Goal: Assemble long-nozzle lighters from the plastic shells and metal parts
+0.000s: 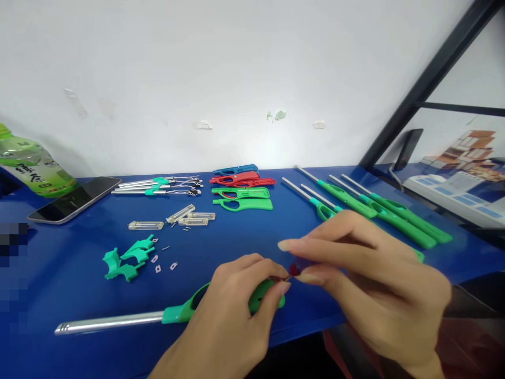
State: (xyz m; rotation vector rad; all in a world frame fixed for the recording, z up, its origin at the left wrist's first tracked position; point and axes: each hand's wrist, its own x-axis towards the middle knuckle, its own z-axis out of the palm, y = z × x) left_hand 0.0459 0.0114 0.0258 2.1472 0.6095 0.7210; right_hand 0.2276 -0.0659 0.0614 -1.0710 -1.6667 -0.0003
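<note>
A green long-nosed lighter [181,315] lies along the table's near edge, its metal tube pointing left. Over its handle is my left hand [236,310], thumb and forefinger pinched round a thin shaft at the handle end. That shaft runs up to a small dark piece with a red end [295,268]. My right hand [366,273] grips this piece between thumb and fingers, which hide most of it, so I cannot tell its kind. To the left lie teal plastic parts [130,258], small metal plates [173,266] and tiny pins [165,248].
Clear fuel tanks [145,225] and metal tubes with wires [158,185] lie at the back left, near a phone [74,200] and a bottle [39,163]. Coloured handle shells [242,203] are stacked centrally. Several green lighters [394,221] rest at the right, before a black frame [430,84].
</note>
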